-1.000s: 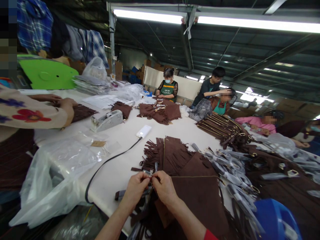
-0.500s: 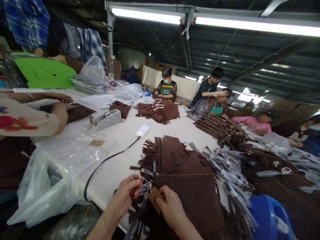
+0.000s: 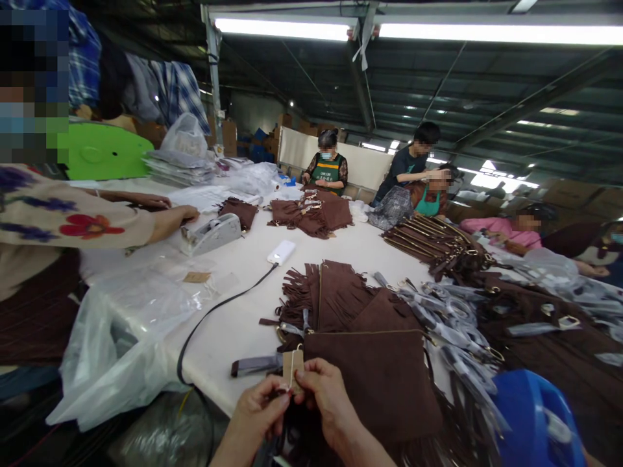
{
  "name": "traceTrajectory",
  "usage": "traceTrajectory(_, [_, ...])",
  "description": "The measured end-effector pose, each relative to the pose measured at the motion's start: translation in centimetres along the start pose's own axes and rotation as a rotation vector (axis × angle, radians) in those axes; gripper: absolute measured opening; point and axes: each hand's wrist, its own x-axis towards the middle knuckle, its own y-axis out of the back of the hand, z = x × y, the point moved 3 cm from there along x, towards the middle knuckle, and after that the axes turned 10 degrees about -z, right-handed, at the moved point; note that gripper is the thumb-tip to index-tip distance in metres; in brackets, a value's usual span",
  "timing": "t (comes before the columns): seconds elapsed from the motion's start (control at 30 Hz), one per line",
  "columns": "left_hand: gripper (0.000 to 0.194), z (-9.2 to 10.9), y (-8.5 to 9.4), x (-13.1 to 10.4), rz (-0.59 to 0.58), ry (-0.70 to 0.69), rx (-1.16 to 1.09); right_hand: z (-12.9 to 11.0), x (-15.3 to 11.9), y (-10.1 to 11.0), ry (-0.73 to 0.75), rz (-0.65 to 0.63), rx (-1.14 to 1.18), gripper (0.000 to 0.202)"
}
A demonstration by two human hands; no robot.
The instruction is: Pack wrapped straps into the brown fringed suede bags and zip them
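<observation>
Near the table's front edge, my left hand (image 3: 263,410) pinches the white string (image 3: 293,370) of a brown cardboard hang tag (image 3: 289,364). My right hand (image 3: 325,395) grips the lower right part of that tag, close to my left fingertips. The string runs down over the face of the tag. Just beyond my hands lies a dark brown suede bag (image 3: 367,370) with a gold zipper along its top edge. A strap end in clear wrapping (image 3: 260,365) sticks out to the left of the tag. More fringed brown bags (image 3: 335,295) lie behind.
Wrapped straps with metal hooks (image 3: 452,318) and a blue plastic object (image 3: 535,415) are at right. A white device on a black cable (image 3: 281,253), a tape dispenser (image 3: 211,235) and clear plastic bags (image 3: 111,337) are at left. A co-worker's arm (image 3: 168,224) reaches in; several people sit or stand beyond.
The tag has turned upright and my hands have come together at its lower end, drawing the string down. At left, the co-worker has leaned in and reached toward the tape dispenser.
</observation>
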Motion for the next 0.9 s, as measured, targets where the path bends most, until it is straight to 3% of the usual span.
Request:
traceTrajectory(0.13, [0.043,-0.3,-1.4,-0.5,0.002,-0.042,0.103,0.3,0.4,-0.2,0.023,0.034,0.078,0.023])
traceTrajectory(0.27, [0.032,-0.3,-2.4,-1.0,0.112,-0.099,0.143,0.3,0.6,-0.4,0.026,0.018,0.126,0.022])
traceTrajectory(0.4, [0.032,-0.1,-1.8,-0.7,0.154,-0.163,0.252,0.4,0.0,-0.7,0.019,-0.052,0.154,0.023])
traceTrajectory(0.5, [0.042,0.3,-0.9,0.0,0.133,-0.114,0.232,0.4,-0.8,-0.8,0.053,-0.13,0.139,0.031])
traceTrajectory(0.57, [0.046,0.9,0.0,0.2,0.198,-0.082,0.251,0.2,-1.5,-0.5,0.093,-0.133,0.101,0.036])
traceTrajectory(0.63, [0.048,1.7,0.9,0.0,0.333,-0.095,0.358,-0.1,-2.1,0.3,0.166,-0.067,0.064,0.037])
traceTrajectory(0.73, [0.05,2.7,2.2,-1.1,0.525,-0.252,0.632,-0.6,-3.1,2.3,0.284,0.05,-0.007,0.043])
traceTrajectory(0.9, [0.049,2.6,2.1,-4.0,0.687,-0.537,1.013,-0.3,-5.2,6.7,0.314,0.21,-0.24,0.039])
